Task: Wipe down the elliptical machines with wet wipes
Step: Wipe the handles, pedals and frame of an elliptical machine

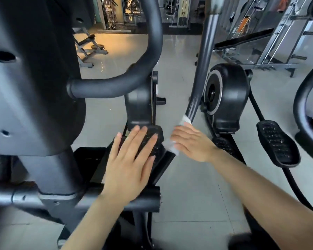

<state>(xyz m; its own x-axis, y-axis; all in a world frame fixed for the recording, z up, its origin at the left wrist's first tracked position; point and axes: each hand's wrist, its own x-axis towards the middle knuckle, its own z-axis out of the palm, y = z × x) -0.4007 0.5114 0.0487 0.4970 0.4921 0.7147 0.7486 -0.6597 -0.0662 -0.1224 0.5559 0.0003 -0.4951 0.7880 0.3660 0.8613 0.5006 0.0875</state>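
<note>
A black and grey elliptical machine [34, 87] fills the left of the view, with a curved black handlebar [116, 83]. My left hand [132, 159] is flat with straight fingers, hovering over or resting on its black studded pedal [154, 141]. My right hand [192, 143] holds a white wet wipe [171, 146] folded around its fingers; the wipe's upper end [186, 119] touches the bottom of a dark grey swing arm [199, 69]. That arm belongs to a second elliptical [226, 94] on the right.
The second elliptical has a black pedal [276, 141] at right. A third machine's handlebar [304, 105] curves in at the far right. Benches and weight racks [260, 42] stand behind on the grey tiled floor [188, 186].
</note>
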